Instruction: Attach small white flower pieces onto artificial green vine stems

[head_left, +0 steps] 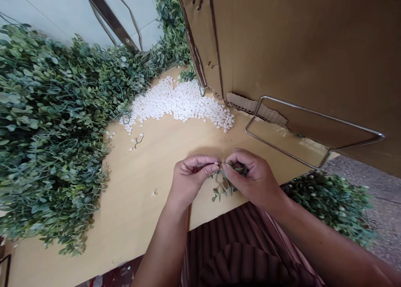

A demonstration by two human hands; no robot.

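Observation:
My left hand (191, 176) is closed in a pinch on a tiny whitish piece between thumb and forefinger. Close beside it on the right, my right hand (250, 172) pinches a small green leafy sprig (224, 187), whose leaves hang below the fingertips. The fingertips of both hands nearly meet, and the exact contact between piece and sprig is too small to tell. Beyond the hands, a spread heap of small white pieces (178, 101) lies on the tan tabletop (134, 212).
A large pile of green foliage (56, 124) covers the left side. At the right stand a cardboard box (297, 49) and a bent metal wire frame (282, 151). More foliage (332, 203) is at the lower right. A stem scrap (138, 141) lies near the heap.

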